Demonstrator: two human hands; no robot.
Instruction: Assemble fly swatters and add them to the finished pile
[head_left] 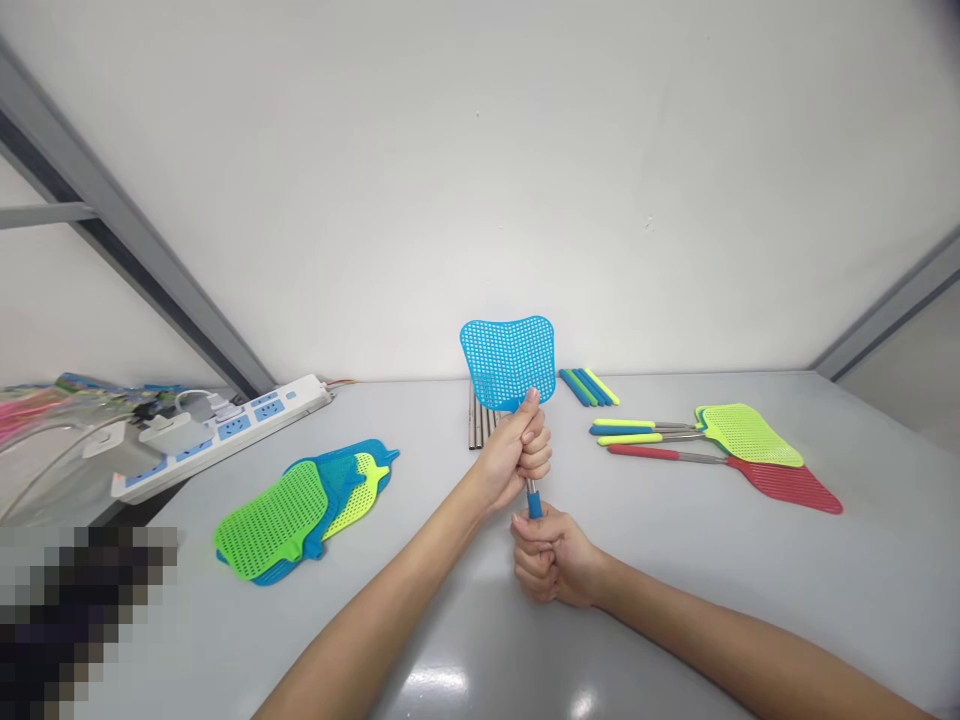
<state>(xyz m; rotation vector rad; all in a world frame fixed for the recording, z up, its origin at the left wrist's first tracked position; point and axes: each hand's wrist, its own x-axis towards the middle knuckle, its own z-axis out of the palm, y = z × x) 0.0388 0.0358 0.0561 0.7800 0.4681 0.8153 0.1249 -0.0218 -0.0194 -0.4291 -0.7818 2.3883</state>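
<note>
Both hands grip one blue fly swatter (510, 360), held upright over the middle of the table. My left hand (517, 450) is closed around its neck just below the perforated head, thumb pressed up against the base. Lower down, my right hand (551, 558) wraps the blue handle grip (534, 503), whose top end shows above the fist. A short stretch of metal rod is visible between the two hands. Behind the swatter lie several metal rods (478, 425), partly hidden by the head and my left hand.
Loose green, blue and yellow swatter heads (274, 515) overlap at the left. Several coloured handle grips (589, 387) lie near the wall. On the right are yellow-headed swatters (750, 435) and a red one (787, 487). A power strip (247, 425) with plugs sits at the back left.
</note>
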